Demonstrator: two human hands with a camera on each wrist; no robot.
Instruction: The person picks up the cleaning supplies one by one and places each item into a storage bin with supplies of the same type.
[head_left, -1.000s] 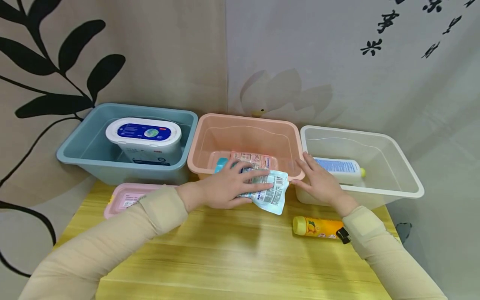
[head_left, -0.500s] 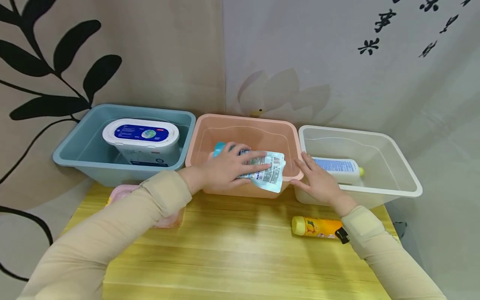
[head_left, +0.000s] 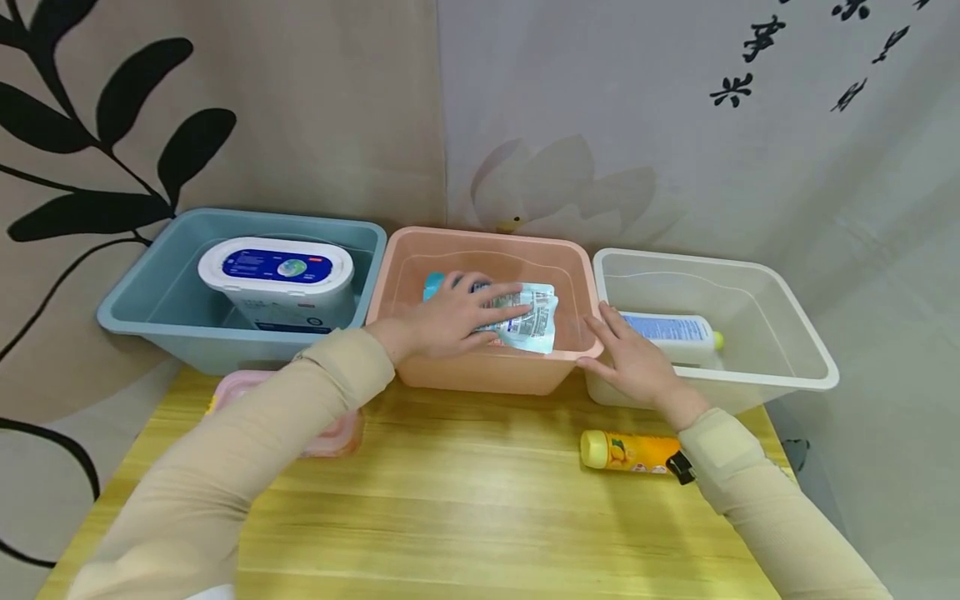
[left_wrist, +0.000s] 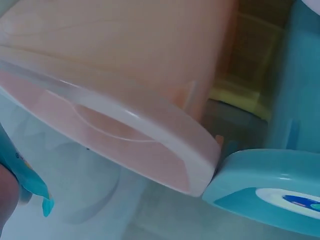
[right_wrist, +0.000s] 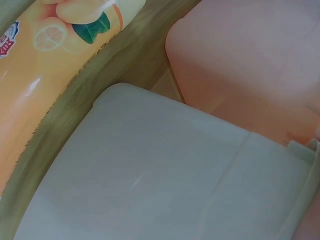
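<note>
My left hand (head_left: 453, 317) grips a light-blue pouch (head_left: 538, 321) with its fingers spread across the printed face; the thumb is hidden. The pouch overlaps the opening of the pink bin (head_left: 480, 377) in the head view. A corner of the same pouch (left_wrist: 30, 177) shows at the edge of the left wrist view. With fingers extended, my right hand (head_left: 636, 360) rests where the rims of the pink bin and the white bin (head_left: 780, 380) meet. Inside the white bin lies a white bottle (head_left: 671, 328) with a blue label.
At left stands a blue bin (head_left: 172, 343) holding a white tub (head_left: 277, 287) with a dark-blue label. A pink lidded container (head_left: 341, 435) is partly covered by the left sleeve. An orange bottle (head_left: 633, 452) lies on the wooden table (head_left: 465, 517) beside the right wrist.
My left hand has carried the pouch up and away from the table's front, from the pink bin's near rim to over its opening. The right hand stays at the rims.
</note>
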